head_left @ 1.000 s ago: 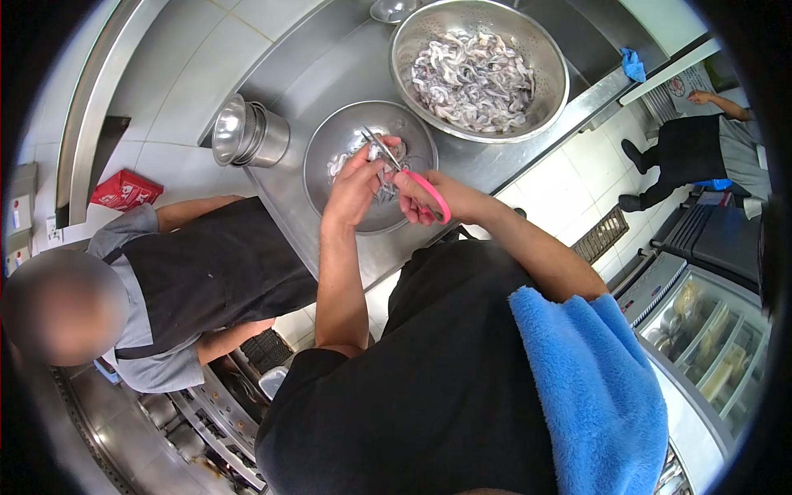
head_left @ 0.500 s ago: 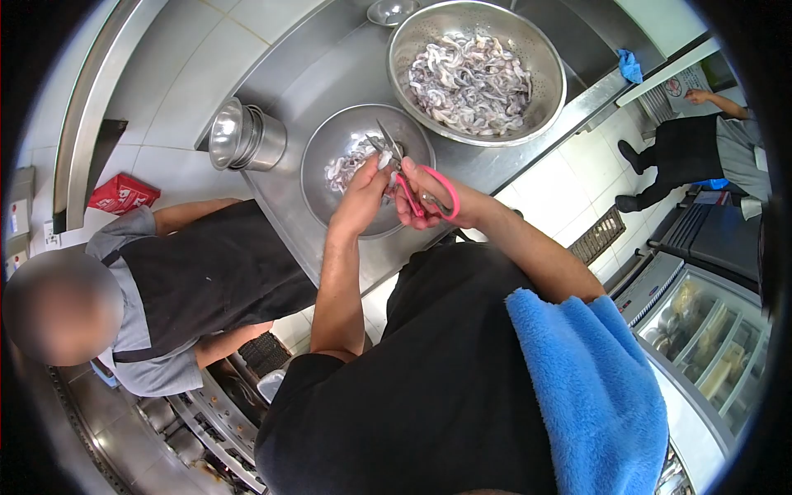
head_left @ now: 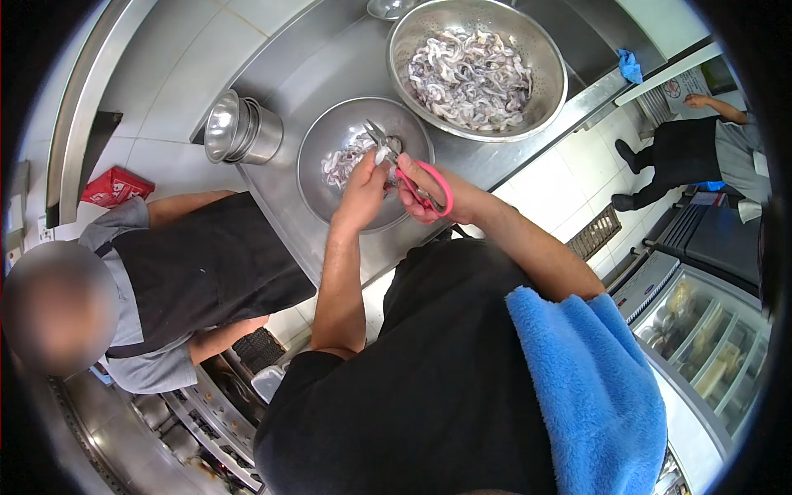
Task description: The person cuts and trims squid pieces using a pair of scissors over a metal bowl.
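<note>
My right hand (head_left: pixel 422 191) is wrapped round the handles of a pair of scissors (head_left: pixel 448 196) with pink grips and metal blades. The blades point away from me, over a steel bowl (head_left: pixel 304 177). My left hand (head_left: pixel 361 191) pinches a pale, slippery squid piece (head_left: pixel 381 155) right beside the blades. Both hands are above the bowl's near side. Inside it lie whitish cut squid pieces (head_left: pixel 340 165), partly hidden by my left hand. Behind, to the right, a large perforated steel colander (head_left: pixel 548 103) holds a heap of grey-white squid (head_left: pixel 470 81).
Stacked steel pots (head_left: pixel 262 136) stand on the steel counter (head_left: pixel 285 227) at left. A small metal bowl (head_left: pixel 389 8) sits at the back. One person in a dark apron (head_left: pixel 210 268) is close on my left; another (head_left: pixel 689 157) stands farther right. A blue towel (head_left: pixel 590 379) hangs by my right arm.
The scissor handles have come closer together and the blades have narrowed. My hands stay over the bowl, the squid piece still in my left. The view has shifted slightly.
</note>
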Action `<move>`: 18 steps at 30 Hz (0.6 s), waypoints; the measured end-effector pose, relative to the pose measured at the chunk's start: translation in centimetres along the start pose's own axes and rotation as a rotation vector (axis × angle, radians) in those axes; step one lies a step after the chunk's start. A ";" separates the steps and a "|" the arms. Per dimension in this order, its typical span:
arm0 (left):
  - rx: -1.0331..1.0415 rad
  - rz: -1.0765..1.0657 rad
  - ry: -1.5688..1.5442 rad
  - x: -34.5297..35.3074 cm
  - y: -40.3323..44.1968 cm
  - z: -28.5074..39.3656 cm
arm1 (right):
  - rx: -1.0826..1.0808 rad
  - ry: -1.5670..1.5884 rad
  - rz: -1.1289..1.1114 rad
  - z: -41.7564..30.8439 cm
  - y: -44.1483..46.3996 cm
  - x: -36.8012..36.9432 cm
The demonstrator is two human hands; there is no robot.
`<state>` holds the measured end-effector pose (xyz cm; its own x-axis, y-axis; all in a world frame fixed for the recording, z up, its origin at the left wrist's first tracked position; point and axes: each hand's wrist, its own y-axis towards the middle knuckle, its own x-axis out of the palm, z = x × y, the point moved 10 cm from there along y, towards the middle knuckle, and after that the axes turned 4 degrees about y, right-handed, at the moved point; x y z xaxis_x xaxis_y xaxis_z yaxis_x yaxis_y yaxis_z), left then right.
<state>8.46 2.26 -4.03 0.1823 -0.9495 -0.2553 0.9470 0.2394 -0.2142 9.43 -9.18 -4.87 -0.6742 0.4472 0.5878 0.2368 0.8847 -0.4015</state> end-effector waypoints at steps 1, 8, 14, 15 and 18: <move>-0.003 0.011 0.012 -0.2 0.0 -0.2 | -0.004 0.000 -0.011 0.0 0.0 0.1; 0.031 -0.001 0.108 -0.8 -0.1 0.1 | 0.004 0.008 0.009 -0.2 -0.2 0.3; 0.001 0.009 0.262 -2.1 -0.5 -1.0 | 0.030 0.061 -0.009 0.4 -0.6 1.2; 0.001 0.012 0.267 -2.3 -0.4 -1.1 | 0.023 0.065 -0.013 0.3 -0.7 1.3; 0.001 0.000 0.286 -2.4 -0.8 0.0 | 0.023 0.102 -0.044 0.6 -0.6 1.4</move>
<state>7.30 4.38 -3.27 0.1000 -0.8536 -0.5113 0.9473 0.2389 -0.2136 7.96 -9.20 -4.23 -0.6090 0.4200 0.6729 0.1916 0.9011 -0.3890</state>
